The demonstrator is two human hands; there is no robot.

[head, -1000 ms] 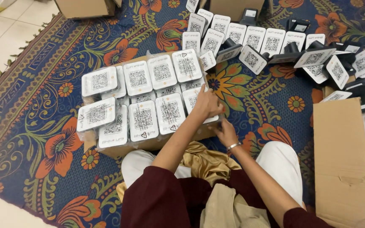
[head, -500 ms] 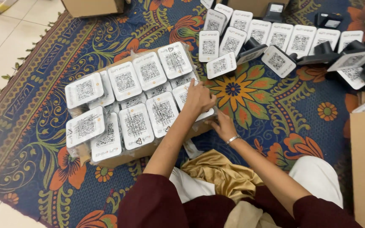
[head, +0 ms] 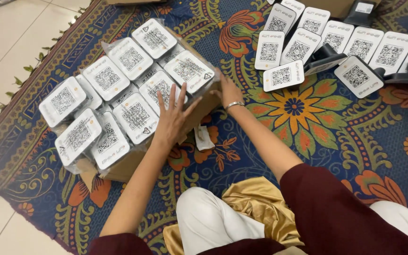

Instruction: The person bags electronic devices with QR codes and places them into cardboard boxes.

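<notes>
Much patterned rug [head: 308,141] underneath, blue with orange flowers, carrying everything. Next in size, brown cardboard box [head: 133,163] packed with white plastic-wrapped code plaques [head: 135,115], seemingly full, so packing judged near done. Farther right, loose white plaques [head: 279,75] in rows on black stands, unpacked, well apart from box. Left hand [head: 173,118] flat on wrapped plaques, fingers spread wide, gripping nothing. Right hand [head: 227,92] pressed against box's far corner, fingers half hidden, hold impossible to tell. Smallest, torn white wrapper scrap [head: 205,138] beside box.
</notes>
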